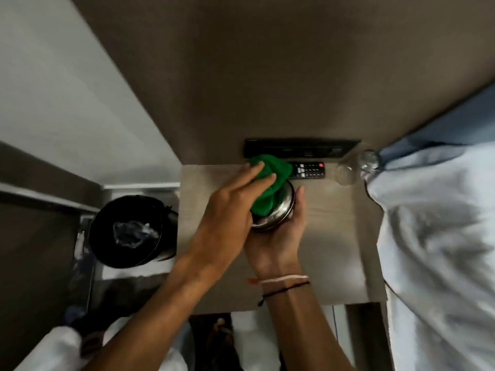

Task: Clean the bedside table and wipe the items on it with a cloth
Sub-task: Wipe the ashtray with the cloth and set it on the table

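A round steel container (pixel 278 214) is held above the light wooden bedside table (pixel 329 236). My right hand (pixel 278 236) cups it from below and the right side. My left hand (pixel 230 210) presses a green cloth (pixel 267 183) onto the container's top, fingers stretched over the cloth. A black remote control (pixel 308 170) lies at the back of the table, partly hidden by the cloth. A clear plastic bottle (pixel 356 167) lies at the table's back right corner.
A black bin (pixel 134 231) with a crumpled clear wrapper inside stands on the floor left of the table. White bedding (pixel 439 236) borders the table on the right. A black socket strip (pixel 300 148) is set in the brown wall behind.
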A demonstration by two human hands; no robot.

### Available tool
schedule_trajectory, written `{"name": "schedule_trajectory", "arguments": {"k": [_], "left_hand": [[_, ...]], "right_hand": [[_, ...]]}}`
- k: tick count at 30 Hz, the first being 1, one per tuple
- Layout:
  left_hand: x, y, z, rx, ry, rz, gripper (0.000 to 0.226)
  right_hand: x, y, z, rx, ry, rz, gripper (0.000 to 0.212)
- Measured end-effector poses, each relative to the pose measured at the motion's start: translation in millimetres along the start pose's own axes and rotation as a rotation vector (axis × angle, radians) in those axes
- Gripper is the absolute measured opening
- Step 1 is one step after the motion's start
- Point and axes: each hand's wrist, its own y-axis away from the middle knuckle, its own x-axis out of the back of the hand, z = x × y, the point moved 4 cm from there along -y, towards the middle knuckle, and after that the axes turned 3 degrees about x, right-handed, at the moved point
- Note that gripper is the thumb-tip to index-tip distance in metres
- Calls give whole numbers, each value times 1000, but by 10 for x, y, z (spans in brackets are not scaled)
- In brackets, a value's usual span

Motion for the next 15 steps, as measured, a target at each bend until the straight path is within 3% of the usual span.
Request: {"name": "schedule_trajectory", "arguments": {"k": [6, 9, 15], "left_hand": [[135, 260, -423, 25, 124, -124, 76], [294, 429, -514, 49, 291, -155, 74], [671, 467, -742, 385, 714, 231, 63]], "right_hand": [[-24, -542, 144, -91, 192, 4, 63], [-10, -661, 219, -226, 263, -45, 51], [259, -565, 314, -390, 442, -107, 71]]}}
